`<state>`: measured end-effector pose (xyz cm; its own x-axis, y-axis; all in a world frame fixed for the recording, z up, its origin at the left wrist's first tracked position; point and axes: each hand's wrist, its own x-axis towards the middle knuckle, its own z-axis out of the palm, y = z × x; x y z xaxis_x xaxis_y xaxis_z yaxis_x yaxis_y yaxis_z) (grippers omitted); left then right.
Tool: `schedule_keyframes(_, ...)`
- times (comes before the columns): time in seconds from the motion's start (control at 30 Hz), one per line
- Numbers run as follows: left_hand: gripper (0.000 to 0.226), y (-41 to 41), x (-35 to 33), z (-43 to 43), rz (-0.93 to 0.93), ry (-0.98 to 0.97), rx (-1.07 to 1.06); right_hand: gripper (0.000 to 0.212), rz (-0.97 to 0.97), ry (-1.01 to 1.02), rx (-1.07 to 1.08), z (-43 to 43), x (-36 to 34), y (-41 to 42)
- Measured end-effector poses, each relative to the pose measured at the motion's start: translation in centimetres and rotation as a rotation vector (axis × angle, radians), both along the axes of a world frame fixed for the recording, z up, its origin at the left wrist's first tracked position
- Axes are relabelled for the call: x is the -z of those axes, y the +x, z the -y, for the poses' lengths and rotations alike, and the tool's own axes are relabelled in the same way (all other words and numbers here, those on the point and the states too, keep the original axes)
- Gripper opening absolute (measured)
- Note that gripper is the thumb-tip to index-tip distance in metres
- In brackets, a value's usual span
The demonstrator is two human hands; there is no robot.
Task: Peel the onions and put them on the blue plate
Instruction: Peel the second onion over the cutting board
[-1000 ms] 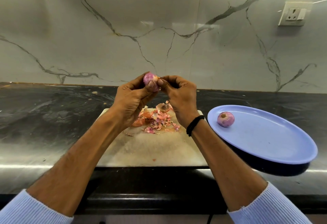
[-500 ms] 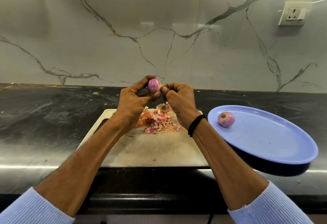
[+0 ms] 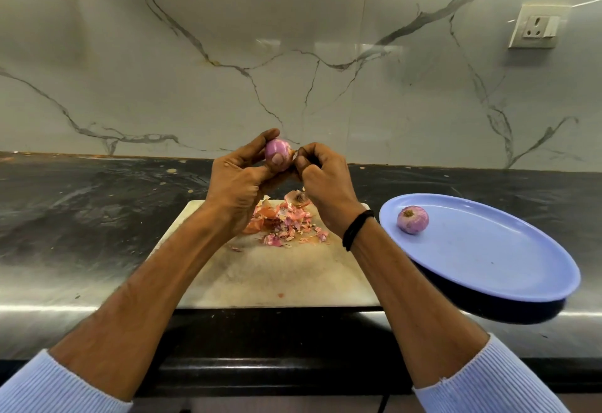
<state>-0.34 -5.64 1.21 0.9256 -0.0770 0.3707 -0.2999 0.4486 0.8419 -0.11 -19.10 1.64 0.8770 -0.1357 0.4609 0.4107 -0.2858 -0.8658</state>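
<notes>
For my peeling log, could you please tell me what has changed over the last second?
The left hand lowered the held onion slightly and turned it, showing smoother purple; the right hand keeps picking at its skin. The peeled onion, blue plate and peel pile stayed put.

No text, label, brand or number can be read anywhere in the view. The wall socket (image 3: 537, 25) at the upper right may carry small markings on its white plate, but it is too small and soft here to tell.
</notes>
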Motion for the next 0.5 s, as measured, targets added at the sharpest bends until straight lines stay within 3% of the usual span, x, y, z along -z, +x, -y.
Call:
schedule_keyframes(0.17,0.054,0.7,-0.1,-0.6,-0.053,-0.072,-0.028,0.024,-0.116,0.563,-0.252,0.4,-1.2,-0.6)
schedule_keyframes(0.23,0.051,0.9,-0.2,-0.7,-0.083,-0.106,-0.003,0.019,-0.083,0.484,-0.199,0.7,-1.0,-0.5)
schedule_keyframes(0.37,0.044,1.1,-0.1,-0.6,-0.086,-0.080,0.023,0.043,0.014,0.100,-0.011,0.9,-0.2,-0.1)
schedule_keyframes(0.5,0.044,0.7,-0.2,-0.6,-0.080,-0.059,0.040,0.024,0.144,0.016,0.015,0.7,-0.1,0.1)
